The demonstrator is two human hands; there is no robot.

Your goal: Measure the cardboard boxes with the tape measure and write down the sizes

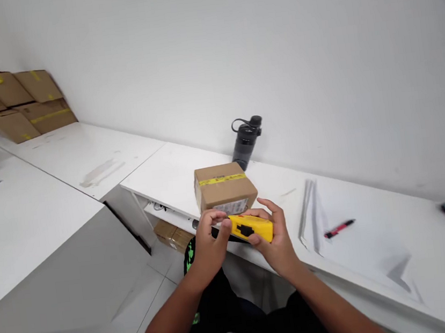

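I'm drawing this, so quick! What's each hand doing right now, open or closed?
Left hand: curled at one end of the yellow tool; can't tell whether it grips.
Right hand: closed, holding the yellow tool.

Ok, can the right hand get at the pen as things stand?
Probably yes: nothing appears to stand between the right hand and the pen, which lies uncovered on the papers. It's holding the yellow tool, though.

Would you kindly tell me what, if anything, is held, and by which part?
A yellow tool: the right hand grips its right end, the left hand at its left.
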